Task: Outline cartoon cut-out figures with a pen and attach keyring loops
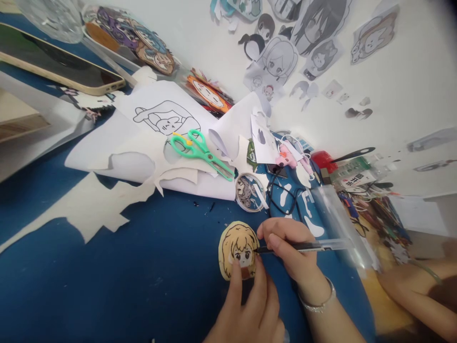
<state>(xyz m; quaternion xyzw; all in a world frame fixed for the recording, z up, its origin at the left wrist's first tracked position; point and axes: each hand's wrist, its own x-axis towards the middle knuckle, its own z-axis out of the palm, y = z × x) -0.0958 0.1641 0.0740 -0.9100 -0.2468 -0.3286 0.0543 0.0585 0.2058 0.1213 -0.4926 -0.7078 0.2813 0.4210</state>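
Note:
A small paper cutout [240, 240] of a cartoon head with yellow hair and a pale yellow border lies on the blue tabletop. My left hand [250, 300] holds it at its lower edge, fingertips pressed on the drawn face and beside it. A black pen [303, 246] with a clear barrel end is pinched in my right hand [291, 247]. Its tip touches or nearly touches the right side of the cutout. The lower part of the drawing is partly covered by my left fingers.
Green-handled scissors [202, 152] lie on white paper [221, 186] and scraps. Behind the cutout sits a round tape roll [251, 191], with a black cable [285, 202] beside it. A phone [60, 59] is at far left. Another person's limb [417, 295] shows at lower right.

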